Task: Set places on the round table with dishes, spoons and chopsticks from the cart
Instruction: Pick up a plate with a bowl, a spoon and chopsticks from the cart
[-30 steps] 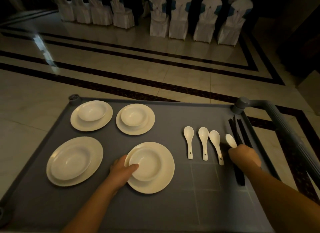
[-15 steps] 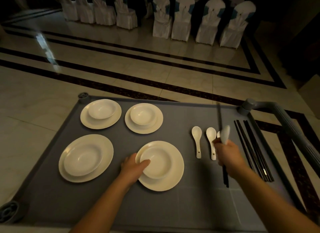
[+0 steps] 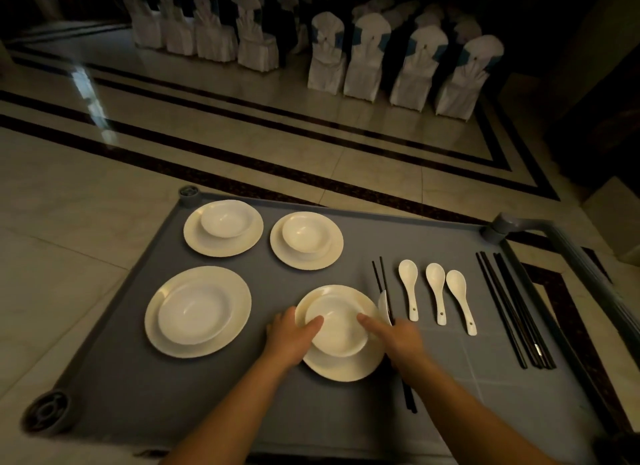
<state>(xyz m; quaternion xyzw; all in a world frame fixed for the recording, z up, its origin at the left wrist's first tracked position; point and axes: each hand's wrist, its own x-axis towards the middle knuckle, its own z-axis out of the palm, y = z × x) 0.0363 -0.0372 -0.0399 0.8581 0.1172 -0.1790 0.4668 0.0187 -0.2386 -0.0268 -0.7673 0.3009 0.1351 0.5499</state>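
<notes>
Left hand [image 3: 289, 336] grips the bowl's [image 3: 336, 326] near-left rim on its plate [image 3: 346, 367]; right hand [image 3: 398, 336], apparently clutching a spoon [image 3: 383, 307] and chopsticks [image 3: 381, 277], steadies the right rim on the cart [image 3: 450, 378], likely to lift one complete setting.

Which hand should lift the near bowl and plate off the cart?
Left. The left hand already grips the near plate and bowl; the right hand holds a spoon and chopsticks.
</notes>
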